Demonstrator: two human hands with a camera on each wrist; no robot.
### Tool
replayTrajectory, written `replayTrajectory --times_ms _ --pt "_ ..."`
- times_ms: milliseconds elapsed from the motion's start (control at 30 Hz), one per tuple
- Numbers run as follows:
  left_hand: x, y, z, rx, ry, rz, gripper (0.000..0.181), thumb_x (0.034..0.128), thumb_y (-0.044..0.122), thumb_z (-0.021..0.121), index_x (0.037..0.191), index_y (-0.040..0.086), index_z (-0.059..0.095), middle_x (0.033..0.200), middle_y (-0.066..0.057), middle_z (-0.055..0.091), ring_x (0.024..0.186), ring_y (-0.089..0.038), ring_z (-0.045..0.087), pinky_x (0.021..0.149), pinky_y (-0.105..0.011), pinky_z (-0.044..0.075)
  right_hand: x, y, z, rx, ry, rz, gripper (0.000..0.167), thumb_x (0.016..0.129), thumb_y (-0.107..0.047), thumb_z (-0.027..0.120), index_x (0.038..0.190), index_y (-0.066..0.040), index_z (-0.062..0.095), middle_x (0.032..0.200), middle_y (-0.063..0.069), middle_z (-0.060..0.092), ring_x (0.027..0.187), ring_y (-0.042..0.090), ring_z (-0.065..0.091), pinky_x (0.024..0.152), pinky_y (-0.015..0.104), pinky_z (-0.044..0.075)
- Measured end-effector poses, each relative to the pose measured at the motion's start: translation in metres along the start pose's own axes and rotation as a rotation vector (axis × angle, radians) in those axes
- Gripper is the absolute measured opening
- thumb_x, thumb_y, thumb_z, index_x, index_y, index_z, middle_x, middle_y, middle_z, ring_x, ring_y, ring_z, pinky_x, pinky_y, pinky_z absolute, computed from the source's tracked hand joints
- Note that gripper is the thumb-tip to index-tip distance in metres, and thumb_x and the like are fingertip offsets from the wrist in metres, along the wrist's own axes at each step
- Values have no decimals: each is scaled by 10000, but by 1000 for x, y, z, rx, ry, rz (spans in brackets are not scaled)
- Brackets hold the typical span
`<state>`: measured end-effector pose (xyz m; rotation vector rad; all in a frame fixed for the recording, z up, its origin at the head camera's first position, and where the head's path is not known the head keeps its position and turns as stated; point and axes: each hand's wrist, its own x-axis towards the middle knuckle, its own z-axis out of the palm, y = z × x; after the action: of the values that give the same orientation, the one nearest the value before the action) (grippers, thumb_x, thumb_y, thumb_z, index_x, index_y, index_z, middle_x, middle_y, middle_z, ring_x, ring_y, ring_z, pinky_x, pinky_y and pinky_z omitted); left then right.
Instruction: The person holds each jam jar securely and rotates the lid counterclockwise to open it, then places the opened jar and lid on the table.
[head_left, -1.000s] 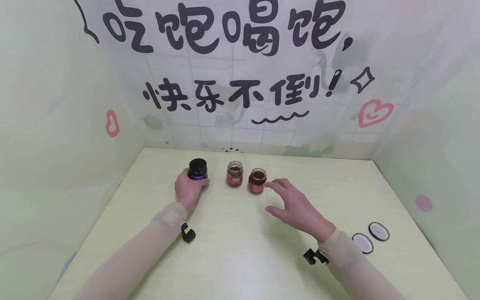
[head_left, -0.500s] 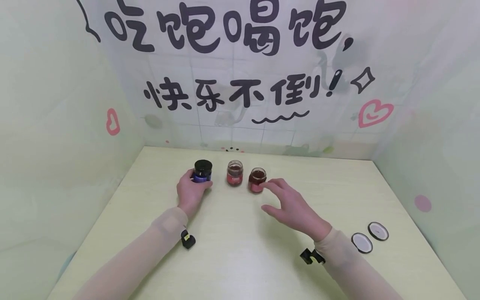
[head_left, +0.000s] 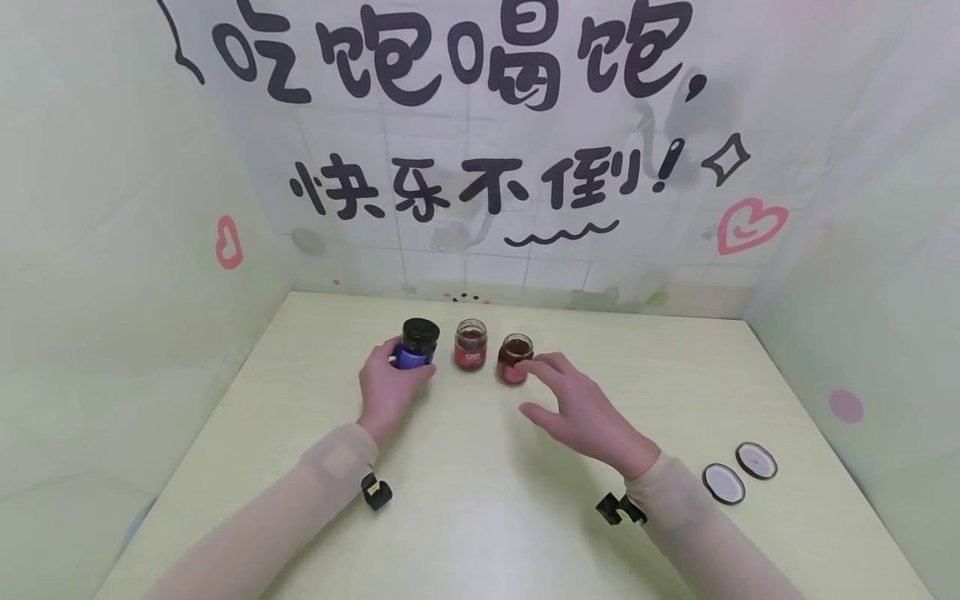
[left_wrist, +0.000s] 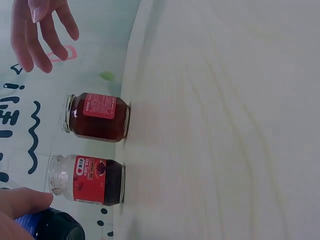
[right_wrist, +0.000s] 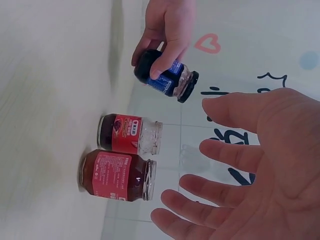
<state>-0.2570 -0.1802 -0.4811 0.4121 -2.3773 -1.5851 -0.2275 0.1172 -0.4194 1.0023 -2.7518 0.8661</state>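
My left hand (head_left: 386,387) grips a dark jar (head_left: 415,350) with a blue label and a black lid. In the right wrist view this blue-labelled jar (right_wrist: 167,75) is tilted and held off the table. Two lidless jars with red labels stand upright to its right: a partly filled jar (head_left: 470,346) and a fuller strawberry jam jar (right_wrist: 115,175). My right hand (head_left: 592,412) is nearest the jam jar, its fingers spread and loosely bent. The right wrist view shows the right hand (right_wrist: 250,170) apart from both jars, holding nothing.
Two round lids (head_left: 724,483) lie inside-up on the pale table (head_left: 465,517), beyond my right wrist. A printed cloth wall (head_left: 465,275) rises behind the jars, with more cloth on both sides.
My left hand has moved right with the blue-labelled jar, closer to the partly filled jar. My right hand has shifted slightly left. Both red-labelled jars stay put.
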Motion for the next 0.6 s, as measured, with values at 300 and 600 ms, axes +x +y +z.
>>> replayTrajectory --times_ms 300,600 --pt "-19 15 1 -2 -36 34 774 768 225 885 1428 40 525 1307 -157 586 1155 -325 589 985 -469 486 2 -2 -3 15 17 -14 491 952 -293 706 1401 -157 561 1342 15 529 1216 198 556 1016 432 470" --pt "-34 25 0 -35 -81 20 791 753 283 900 1407 11 547 1290 -189 619 1088 -320 637 909 -455 535 3 -3 -4 16 20 -17 492 950 -293 712 1400 -163 560 1351 9 530 1226 196 553 1021 429 466"
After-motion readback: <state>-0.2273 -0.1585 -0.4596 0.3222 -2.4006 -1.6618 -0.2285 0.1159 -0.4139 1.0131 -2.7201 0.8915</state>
